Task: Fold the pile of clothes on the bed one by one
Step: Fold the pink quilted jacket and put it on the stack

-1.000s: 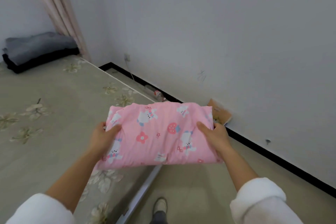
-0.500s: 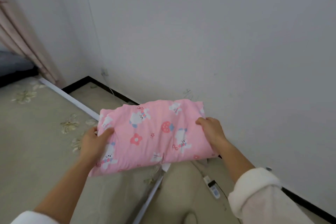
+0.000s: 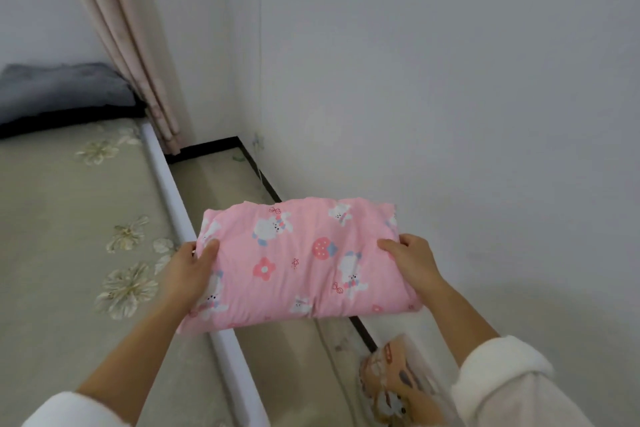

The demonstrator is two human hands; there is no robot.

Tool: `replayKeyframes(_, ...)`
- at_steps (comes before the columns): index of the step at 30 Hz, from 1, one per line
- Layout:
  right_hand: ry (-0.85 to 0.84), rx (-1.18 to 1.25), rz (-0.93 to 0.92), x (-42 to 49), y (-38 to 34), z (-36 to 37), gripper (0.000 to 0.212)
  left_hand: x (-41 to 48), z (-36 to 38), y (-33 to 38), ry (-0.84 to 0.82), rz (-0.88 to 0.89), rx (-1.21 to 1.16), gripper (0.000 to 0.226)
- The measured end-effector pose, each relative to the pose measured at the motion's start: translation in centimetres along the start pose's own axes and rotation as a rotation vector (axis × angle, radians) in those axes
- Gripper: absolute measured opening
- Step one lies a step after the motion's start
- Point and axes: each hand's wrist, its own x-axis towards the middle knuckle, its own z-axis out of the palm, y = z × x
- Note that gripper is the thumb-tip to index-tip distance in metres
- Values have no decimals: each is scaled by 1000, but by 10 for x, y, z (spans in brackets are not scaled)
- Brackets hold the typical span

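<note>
A folded pink garment printed with white bunnies, strawberries and flowers hangs in the air over the bed's right edge and the floor gap. My left hand grips its left end, thumb on top. My right hand grips its right end the same way. Both sleeves are white and fluffy. The bed with a beige flower-patterned cover lies to the left, below the garment.
A grey and black folded pile sits at the bed's far end by a pink curtain. A white wall stands close on the right. A patterned bag lies on the narrow floor strip.
The view has swung back left, so more of the bed and the curtain shows. Both hands keep the same hold on the pink garment, which now hangs further right of the bed edge.
</note>
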Motion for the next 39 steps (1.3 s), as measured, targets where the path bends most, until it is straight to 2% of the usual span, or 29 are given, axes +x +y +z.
replayKeyframes(5, -80, -26, -19, 75, -25, 21, 21, 32, 11, 23, 73, -86, -156, 46)
replayKeyframes(8, -126, -37, -19, 117, -44, 46, 30, 58, 4, 29, 61, -125, -215, 48)
replayKeyframes(14, -254, -81, -53, 203, -98, 118, 30, 141, -15, 22, 135, -263, -310, 84)
replayKeyframes(17, -306, -87, -85, 252, -138, 166, 25, 199, -27, 11, 195, -336, -324, 91)
replayKeyframes(20, -358, -103, -108, 302, -189, 214, 27, 257, -45, 17, 263, -384, -369, 82)
replayKeyframes(24, -428, -75, -141, 361, -260, 273, 30, 330, -76, 40, 378, -330, -397, 68)
replayKeyframes(28, -499, -38, -145, 408, -316, 329, 24, 390, -101, 55, 457, -236, -378, 23)
replayKeyframes(34, -594, -63, -171, 488, -388, 419, 23, 492, -124, 74, 572, -233, -365, 27)
replayKeyframes(39, -652, -93, -139, 560, -444, 482, 25, 581, -141, 79, 463, -280, -330, 21)
